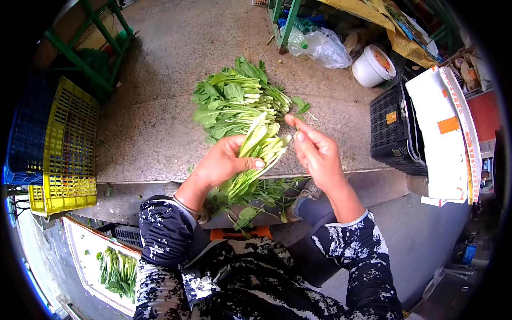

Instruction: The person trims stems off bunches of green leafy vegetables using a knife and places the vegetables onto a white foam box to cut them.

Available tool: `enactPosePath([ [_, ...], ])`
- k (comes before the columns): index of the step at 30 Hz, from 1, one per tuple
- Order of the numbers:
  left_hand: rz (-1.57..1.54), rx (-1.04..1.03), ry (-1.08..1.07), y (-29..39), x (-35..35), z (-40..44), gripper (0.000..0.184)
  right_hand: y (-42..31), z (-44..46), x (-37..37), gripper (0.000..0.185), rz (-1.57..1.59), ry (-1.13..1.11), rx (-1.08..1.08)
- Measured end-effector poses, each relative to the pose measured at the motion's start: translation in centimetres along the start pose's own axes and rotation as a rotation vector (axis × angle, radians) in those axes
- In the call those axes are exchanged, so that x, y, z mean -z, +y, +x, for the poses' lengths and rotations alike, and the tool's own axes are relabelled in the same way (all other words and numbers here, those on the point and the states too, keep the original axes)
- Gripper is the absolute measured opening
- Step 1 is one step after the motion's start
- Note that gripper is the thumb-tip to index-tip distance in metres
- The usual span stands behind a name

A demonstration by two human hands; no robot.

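Head view: L hand (229,160) is closed round a bunch of leafy greens (261,145), thumb across the pale stems, leaves hanging down twd the person's lap. Bunch is in the L hand's grip, tilted, stem ends pointing up & twd R hand (313,146). R hand is just beside the stem ends, fingers part-curled, thumb tip nr index; can't tell if anything's pinched btwn them. Pile of greens (229,104) lies on the slab (154,122) just beyond both hands, stems mostly twd the R side. Loose leaves (250,205) are below the slab edge, btwn the feet.

Containers: white box (80,256), lower L, has more greens (118,272) in it. Yellow crate (69,138) stands on its side at L, blue crate (26,133) next to it. Black crate (392,125) at R, w/ white panel (440,133) against it; contents can't be seen. White bucket (368,69) is tilted, far R, nr clear plastic bag (328,48).
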State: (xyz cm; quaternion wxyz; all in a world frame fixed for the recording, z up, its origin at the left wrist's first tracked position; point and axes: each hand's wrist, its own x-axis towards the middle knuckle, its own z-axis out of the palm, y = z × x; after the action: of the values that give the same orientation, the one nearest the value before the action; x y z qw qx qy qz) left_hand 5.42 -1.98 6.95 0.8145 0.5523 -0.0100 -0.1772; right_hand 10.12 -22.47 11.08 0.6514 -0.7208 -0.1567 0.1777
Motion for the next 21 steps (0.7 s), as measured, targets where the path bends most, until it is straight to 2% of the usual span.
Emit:
enactPosePath([
  [2,0.015,0.001,-0.010,-0.2,0.0,0.0,0.031,-0.2,-0.5,-0.8,0.040,0.033,-0.088,0.093],
  [3,0.030,0.022,-0.013,-0.2,0.0,-0.1,0.031,-0.4,-0.7,-0.7,0.043,0.062,-0.160,0.044],
  [7,0.096,0.038,-0.005,0.0,-0.2,-0.1,0.032,-0.2,-0.3,-1.1,0.040,-0.018,-0.156,0.188],
  [15,0.188,0.025,0.012,0.3,-0.5,0.0,0.033,-0.3,0.0,0.7,0.031,-0.043,-0.132,0.013],
  [18,0.251,-0.053,0.033,0.0,-0.5,0.1,0.028,-0.4,0.1,1.3,0.031,-0.043,-0.084,-0.027],
  [20,0.397,-0.109,0.116,-0.7,-0.3,0.3,0.028,-0.6,-0.5,0.4,0.033,0.023,-0.010,0.014],
  [21,0.464,-0.110,0.171,-0.8,-0.3,0.4,0.028,-0.4,-0.7,0.0,0.035,0.040,-0.051,-0.013],
])
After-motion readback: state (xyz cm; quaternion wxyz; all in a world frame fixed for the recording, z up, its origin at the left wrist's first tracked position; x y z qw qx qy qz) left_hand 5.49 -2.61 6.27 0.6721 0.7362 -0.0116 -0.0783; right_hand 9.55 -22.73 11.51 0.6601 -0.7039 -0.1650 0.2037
